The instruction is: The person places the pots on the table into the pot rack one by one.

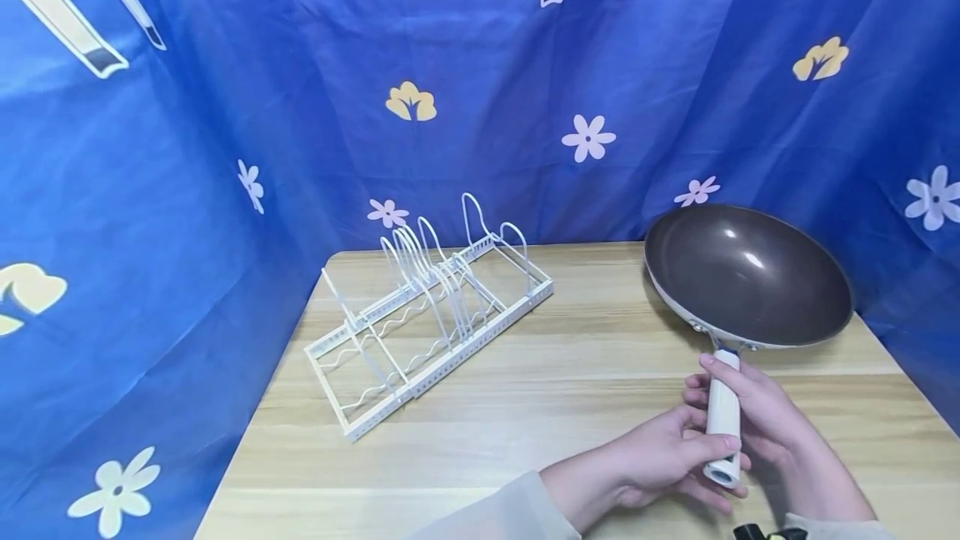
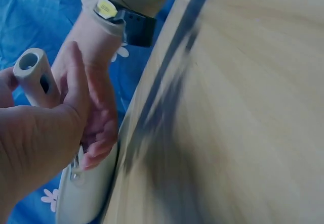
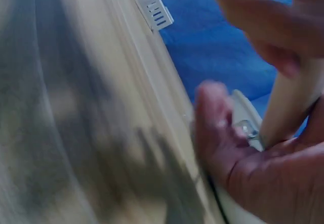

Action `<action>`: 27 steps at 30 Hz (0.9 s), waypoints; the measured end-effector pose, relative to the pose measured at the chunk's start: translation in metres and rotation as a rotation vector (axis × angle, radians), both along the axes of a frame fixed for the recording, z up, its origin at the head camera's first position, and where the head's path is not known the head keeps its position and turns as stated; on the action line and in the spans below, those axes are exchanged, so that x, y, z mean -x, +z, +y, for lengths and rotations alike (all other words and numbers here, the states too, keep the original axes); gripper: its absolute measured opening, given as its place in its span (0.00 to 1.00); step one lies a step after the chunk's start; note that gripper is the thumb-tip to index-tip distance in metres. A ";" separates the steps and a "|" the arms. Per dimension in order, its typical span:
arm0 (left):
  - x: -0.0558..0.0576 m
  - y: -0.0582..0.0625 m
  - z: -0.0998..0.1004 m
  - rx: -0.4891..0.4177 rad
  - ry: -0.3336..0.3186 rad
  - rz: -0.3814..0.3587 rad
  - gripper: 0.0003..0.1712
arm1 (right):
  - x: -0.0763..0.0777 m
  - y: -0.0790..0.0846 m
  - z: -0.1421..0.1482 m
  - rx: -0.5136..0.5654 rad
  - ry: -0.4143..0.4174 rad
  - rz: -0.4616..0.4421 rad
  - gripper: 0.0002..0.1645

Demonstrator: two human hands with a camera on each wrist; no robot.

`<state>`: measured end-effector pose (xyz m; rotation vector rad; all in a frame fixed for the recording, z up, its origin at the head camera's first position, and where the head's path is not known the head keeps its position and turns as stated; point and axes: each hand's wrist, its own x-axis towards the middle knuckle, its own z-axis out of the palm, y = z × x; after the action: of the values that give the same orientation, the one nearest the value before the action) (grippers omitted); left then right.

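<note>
A wok (image 1: 750, 273) with a dark inside and a pale outer wall is at the right, its bowl facing up and tilted toward me. Its white handle (image 1: 723, 407) points back at me. My left hand (image 1: 660, 457) grips the handle's end, thumb across the top and fingers beneath. Farther up, near the bowl, my right hand (image 1: 761, 415) holds the same handle, thumb on top and fingertips showing on the far side. In the left wrist view, the handle's hollow end (image 2: 38, 75) sticks out past the left thumb. The left hand (image 3: 276, 27) partly covers the handle in the right wrist view.
A white wire rack (image 1: 435, 323) with upright loops stands at the left of the wooden table (image 1: 540, 440). Blue patterned cloth (image 1: 480, 90) hangs behind and at both sides. A dark wrist camera (image 2: 137, 28) is strapped to the right wrist.
</note>
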<state>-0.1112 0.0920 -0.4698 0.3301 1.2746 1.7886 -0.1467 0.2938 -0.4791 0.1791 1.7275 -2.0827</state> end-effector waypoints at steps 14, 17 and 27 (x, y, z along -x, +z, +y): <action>0.002 0.016 0.019 0.019 0.069 -0.069 0.16 | 0.005 -0.011 0.001 0.471 0.027 0.008 0.14; 0.004 0.021 0.022 0.082 0.046 -0.016 0.17 | 0.006 -0.011 0.002 0.531 0.049 0.023 0.23; 0.007 0.028 0.031 0.256 0.036 0.177 0.17 | 0.006 -0.013 -0.003 0.664 0.020 0.015 0.22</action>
<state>-0.1181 0.1228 -0.4417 0.3274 1.6243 1.6288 -0.1526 0.2908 -0.4922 -0.0550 0.9546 -2.5112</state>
